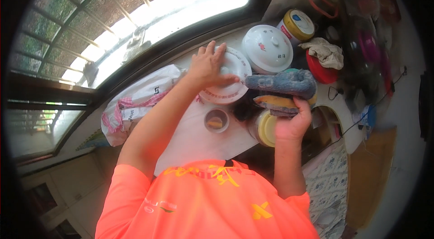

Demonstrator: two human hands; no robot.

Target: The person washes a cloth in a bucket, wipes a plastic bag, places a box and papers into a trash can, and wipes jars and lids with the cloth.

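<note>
My left hand [209, 65] lies over a round white lid or dish [236, 65] with printed decoration, its fingers and thumb spread. My right hand [294, 121] is closed on a blue-grey, fuzzy folded cloth [282, 83] with a yellow-orange part beneath. The cloth's left end comes close to the dish's rim. Below my right hand's fingers stands a jar with a pale yellow lid [267, 128], partly covered by that hand. A small clear cup [216, 120] holding something yellowish is on the white tabletop [190, 142], nearer my body.
A white lidded pot [267, 49] with a flower print stands behind the cloth. Beside it are a tin with a yellow rim [298, 24] and a beige rag [324, 53] on a red round item [322, 71]. A white plastic bag [138, 103] lies along the barred window.
</note>
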